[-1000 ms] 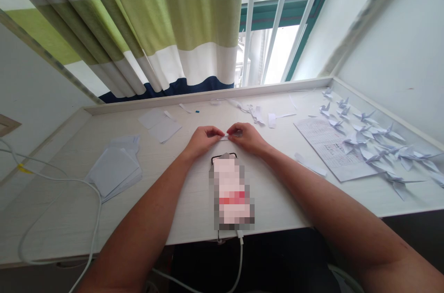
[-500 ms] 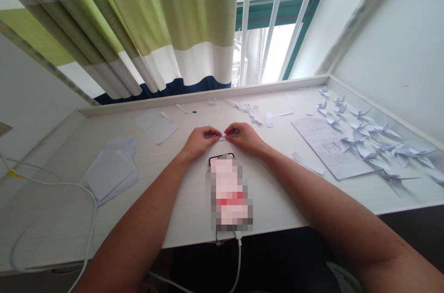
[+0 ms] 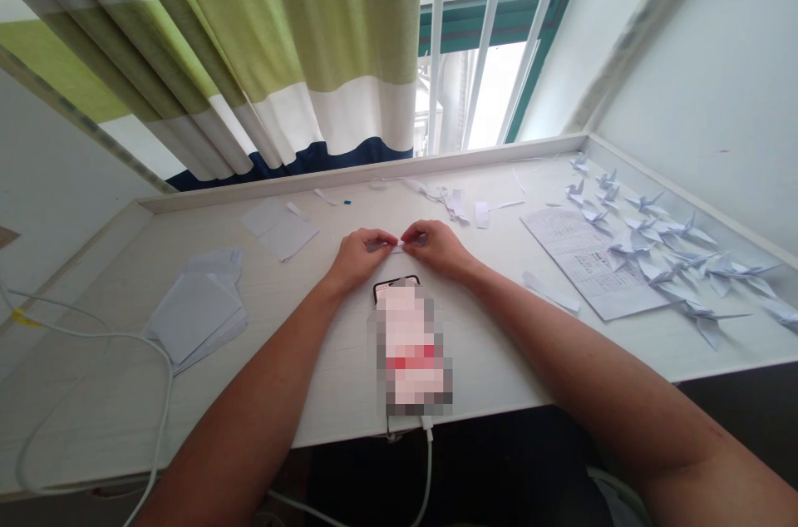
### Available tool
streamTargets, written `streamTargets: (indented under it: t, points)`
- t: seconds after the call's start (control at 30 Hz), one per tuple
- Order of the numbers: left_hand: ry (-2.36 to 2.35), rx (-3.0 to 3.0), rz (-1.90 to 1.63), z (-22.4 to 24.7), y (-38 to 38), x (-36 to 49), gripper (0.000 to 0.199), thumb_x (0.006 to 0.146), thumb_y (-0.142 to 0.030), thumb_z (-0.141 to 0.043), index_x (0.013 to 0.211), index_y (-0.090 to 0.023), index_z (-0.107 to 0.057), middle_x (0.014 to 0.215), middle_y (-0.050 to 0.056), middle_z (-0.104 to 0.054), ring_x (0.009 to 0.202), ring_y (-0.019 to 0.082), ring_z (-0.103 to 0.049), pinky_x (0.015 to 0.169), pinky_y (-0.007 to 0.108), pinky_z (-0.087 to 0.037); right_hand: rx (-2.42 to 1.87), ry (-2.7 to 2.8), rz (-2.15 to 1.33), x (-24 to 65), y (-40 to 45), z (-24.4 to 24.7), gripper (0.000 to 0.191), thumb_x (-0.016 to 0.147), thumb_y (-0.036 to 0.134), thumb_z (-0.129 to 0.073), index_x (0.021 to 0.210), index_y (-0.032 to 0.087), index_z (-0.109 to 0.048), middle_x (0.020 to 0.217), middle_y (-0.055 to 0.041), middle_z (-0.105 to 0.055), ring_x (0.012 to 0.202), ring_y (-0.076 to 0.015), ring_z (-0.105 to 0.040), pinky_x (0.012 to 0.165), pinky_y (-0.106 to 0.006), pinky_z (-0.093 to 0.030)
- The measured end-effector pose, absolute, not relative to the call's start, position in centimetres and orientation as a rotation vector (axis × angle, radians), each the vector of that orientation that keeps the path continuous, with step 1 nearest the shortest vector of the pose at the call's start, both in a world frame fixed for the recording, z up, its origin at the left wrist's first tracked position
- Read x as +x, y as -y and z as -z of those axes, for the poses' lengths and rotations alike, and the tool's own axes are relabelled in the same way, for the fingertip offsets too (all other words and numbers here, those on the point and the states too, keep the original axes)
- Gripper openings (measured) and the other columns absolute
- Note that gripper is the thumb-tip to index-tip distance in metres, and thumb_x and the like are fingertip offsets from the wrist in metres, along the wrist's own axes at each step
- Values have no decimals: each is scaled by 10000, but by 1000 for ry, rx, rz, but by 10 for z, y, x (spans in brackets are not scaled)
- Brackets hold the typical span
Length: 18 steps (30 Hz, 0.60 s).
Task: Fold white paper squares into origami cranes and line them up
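Striped curtain (image 3: 355, 36) beside bright, green-framed window (image 3: 517, 20), white desk (image 3: 337, 377), pale walls (image 3: 704, 103).

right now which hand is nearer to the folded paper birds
Right. The right hand is left of the folded paper birds, with the lined sheet partly between; the left hand is farther left, beyond the right hand.

Two bare hands, the left hand (image 3: 362, 255) and the right hand (image 3: 435, 248), pinch a small piece of white paper (image 3: 397, 248) between their fingertips, just above a white desk (image 3: 274, 377) and beyond a phone (image 3: 411, 344) whose screen is blurred out. To the left lies a stack of white paper sheets (image 3: 193, 311), with a white cable (image 3: 163, 419) beside it; to the right, many folded paper cranes (image 3: 673, 248) crowd around and partly over a printed sheet (image 3: 579, 269).
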<state>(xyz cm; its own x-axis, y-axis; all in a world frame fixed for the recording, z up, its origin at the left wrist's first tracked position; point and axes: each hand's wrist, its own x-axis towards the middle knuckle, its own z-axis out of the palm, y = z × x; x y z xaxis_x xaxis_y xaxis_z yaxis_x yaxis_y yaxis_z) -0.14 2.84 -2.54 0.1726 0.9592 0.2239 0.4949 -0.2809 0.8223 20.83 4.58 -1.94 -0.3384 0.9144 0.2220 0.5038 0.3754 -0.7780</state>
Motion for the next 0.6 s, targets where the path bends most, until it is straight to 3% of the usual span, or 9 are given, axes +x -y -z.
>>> streamTargets:
  t: [0.13, 0.33, 0.6]
  points:
    - [-1437, 1837, -995, 27, -29, 1, 214, 774, -417, -825, 927, -268, -849, 967, 52, -828, 986, 279, -737, 959, 412, -526, -1212, 1972, -797, 208, -47, 21, 87, 849, 106, -767, 874, 181, -803, 902, -66, -822, 859, -207, -750, 821, -326, -570]
    - [-1430, 1751, -976, 34, -36, 3, 213, 754, -349, -842, 949, -264, -844, 955, 43, -833, 949, 261, -749, 945, 395, -547, -1216, 1962, -823, 208, -46, 18, 103, 847, 97, -757, 893, 177, -802, 896, -60, -810, 855, -199, -739, 822, -320, -568]
    - [-1462, 2026, -1022, 35, -35, 3, 67, 841, -288, -802, 893, -303, -842, 1119, 22, -829, 1144, 288, -691, 1091, 475, -484, -1292, 2031, -634, 210, -48, 21, 98, 895, 150, -751, 964, 171, -817, 1040, -106, -783, 1014, -247, -708, 977, -401, -543]
